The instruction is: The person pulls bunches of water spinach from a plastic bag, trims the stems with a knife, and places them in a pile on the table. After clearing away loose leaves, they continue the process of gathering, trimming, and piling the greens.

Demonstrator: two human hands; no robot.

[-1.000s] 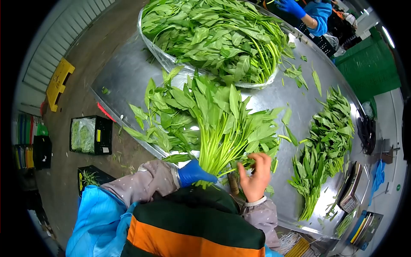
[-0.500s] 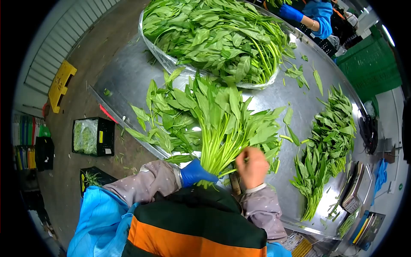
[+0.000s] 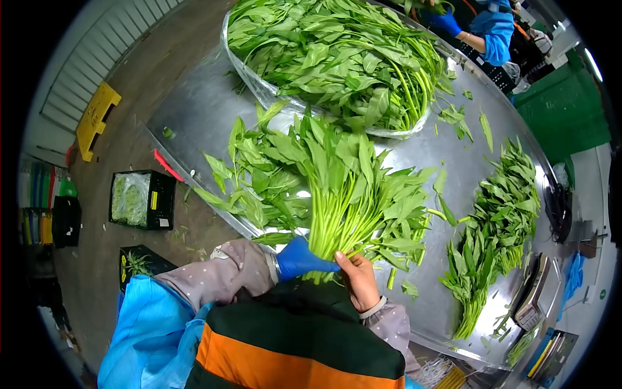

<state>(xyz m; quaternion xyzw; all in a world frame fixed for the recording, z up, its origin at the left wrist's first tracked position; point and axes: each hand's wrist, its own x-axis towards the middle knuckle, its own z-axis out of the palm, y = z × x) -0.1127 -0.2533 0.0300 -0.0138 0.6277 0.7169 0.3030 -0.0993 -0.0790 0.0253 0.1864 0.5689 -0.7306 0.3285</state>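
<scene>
My left hand (image 3: 299,260), in a blue glove, is wrapped round the stems of a bunch of water spinach (image 3: 340,204). The bunch stands upright near the table's front edge, leaves fanned out at the top, cut ends poking out below the glove. My right hand (image 3: 360,281) is bare; its thumb and fingers pinch stems at the bunch's right side, touching the gloved fingertips. Loose water spinach (image 3: 262,185) lies behind and left of the bunch, and more leafy stems (image 3: 405,223) lie to the right.
A plastic-lined heap of water spinach (image 3: 343,65) fills the back of the metal table (image 3: 194,104). Tied-looking bunches (image 3: 495,230) lie at right, by a scale (image 3: 534,292). Black crates (image 3: 162,201) stand on the floor at left. A co-worker's gloved hand (image 3: 446,23) is at the far side.
My right hand has come down and left from beside the bunch to the stems at my left hand. A short stem piece now lies on the table to its right. The camera view has shifted slightly.
</scene>
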